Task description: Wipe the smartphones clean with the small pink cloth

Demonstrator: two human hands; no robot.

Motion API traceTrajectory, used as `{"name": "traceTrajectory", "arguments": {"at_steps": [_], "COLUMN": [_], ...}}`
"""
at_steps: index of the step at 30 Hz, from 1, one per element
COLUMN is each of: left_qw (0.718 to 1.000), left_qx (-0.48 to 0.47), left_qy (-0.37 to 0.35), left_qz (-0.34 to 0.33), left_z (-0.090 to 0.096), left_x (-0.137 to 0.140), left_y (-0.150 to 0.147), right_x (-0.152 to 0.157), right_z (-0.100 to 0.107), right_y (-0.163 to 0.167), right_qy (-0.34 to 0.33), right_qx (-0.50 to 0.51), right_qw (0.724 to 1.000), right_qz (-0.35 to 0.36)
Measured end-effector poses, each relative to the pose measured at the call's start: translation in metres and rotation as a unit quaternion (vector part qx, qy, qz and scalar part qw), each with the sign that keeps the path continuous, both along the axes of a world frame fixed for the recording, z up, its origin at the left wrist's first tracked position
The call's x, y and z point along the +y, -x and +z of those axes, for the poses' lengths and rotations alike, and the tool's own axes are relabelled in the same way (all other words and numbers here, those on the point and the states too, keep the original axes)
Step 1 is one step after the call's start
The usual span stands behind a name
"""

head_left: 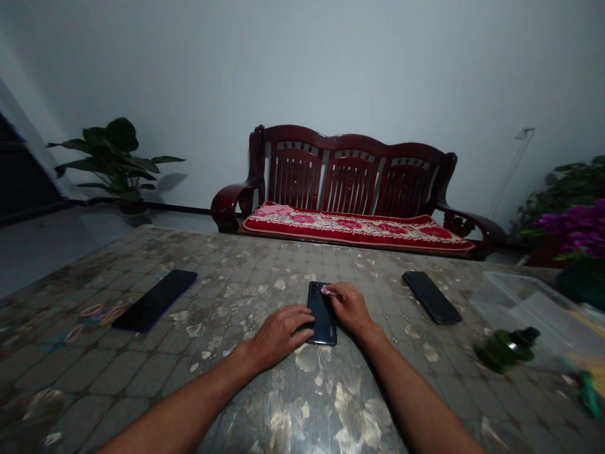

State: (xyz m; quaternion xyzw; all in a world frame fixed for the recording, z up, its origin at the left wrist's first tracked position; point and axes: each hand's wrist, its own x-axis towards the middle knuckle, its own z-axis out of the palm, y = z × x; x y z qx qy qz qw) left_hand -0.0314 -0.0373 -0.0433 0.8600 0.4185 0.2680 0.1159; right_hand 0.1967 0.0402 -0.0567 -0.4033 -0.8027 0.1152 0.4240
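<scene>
A dark smartphone [322, 318] lies face down on the patterned tablecloth, with its camera end away from me. My left hand [282, 329] rests at its left edge, fingers stretched out and their tips touching the back of the phone. At the upper right corner, beside the camera, my right hand [348, 307] is closed in a pinch. Between its fingertips shows a small pinkish-white wad [327, 291], which looks like crumpled cloth or tissue; most of it is hidden by the fingers.
On the left lie a second phone [155, 301] and several coloured hair ties [97, 313]. To the right are a third phone [431, 297], a dark green bottle [505, 349] and a clear plastic box [524, 309]. A wooden bench [354, 170] stands beyond the table.
</scene>
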Motion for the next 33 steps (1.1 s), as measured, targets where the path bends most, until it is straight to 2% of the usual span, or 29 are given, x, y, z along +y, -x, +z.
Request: {"name": "traceTrajectory", "arguments": {"at_steps": [3, 5, 10, 17, 21, 27, 33], "left_qw": [0.998, 0.998, 0.992, 0.969, 0.965, 0.97, 0.971], "left_qx": [-0.019, -0.007, 0.074, 0.148, 0.158, 0.137, 0.134], "left_qy": [0.026, 0.04, 0.082, 0.116, 0.132, 0.128, 0.131], "left_qz": [0.045, 0.04, -0.063, -0.158, -0.164, -0.152, -0.15], "left_z": [0.009, 0.017, 0.027, 0.018, 0.013, 0.004, 0.007], "left_x": [0.013, 0.026, 0.069, 0.118, 0.125, 0.126, 0.123], "left_y": [0.01, 0.018, 0.026, 0.007, 0.004, 0.011, 0.012], "right_x": [0.004, 0.005, 0.003, 0.003, 0.002, -0.003, -0.001], "right_z": [-0.006, -0.007, -0.005, -0.005, -0.002, 0.007, 0.003], "right_y": [-0.005, -0.006, -0.006, -0.006, -0.007, -0.01, -0.007], "right_qy": [0.004, 0.001, -0.006, -0.003, -0.004, 0.006, -0.012], "right_qx": [0.004, -0.002, -0.022, -0.027, -0.03, -0.034, -0.011], "right_qw": [1.0, 1.0, 1.0, 1.0, 1.0, 0.998, 1.0], "right_qz": [-0.029, -0.021, -0.009, -0.009, -0.008, 0.054, 0.019]}}
